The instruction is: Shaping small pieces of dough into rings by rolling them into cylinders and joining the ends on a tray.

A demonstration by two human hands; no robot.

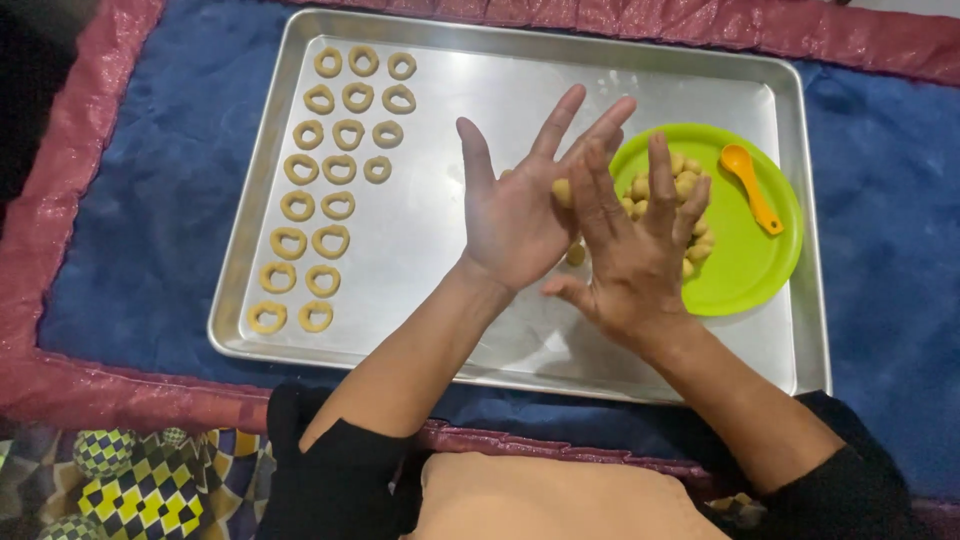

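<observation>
**A ball of dough pressed between two flat palms**

Both hands are held over the middle of a shiny metal baking tray, a shallow rectangle with a raised rim. The left hand stands palm-up-and-inward, fingers straight and spread; the right hand faces it, fingers straight too. Neither hand is curled: a small pale dough ball is pinched between the two flat palms, just showing in the gap.

On the left part of the tray lie the dough rings, smooth, matte and tan, each with a hole in its middle. I count twenty-four: three columns in the far rows, thinning to two in the near rows.

At the right of the tray sits a round, glossy lime-green plastic plate. On it is a heap of little dough balls, partly hidden by the right hand, so too many are covered to count. One orange plastic spoon lies on the plate's far right.

Under the tray is a blue cloth with a shiny maroon border.
</observation>
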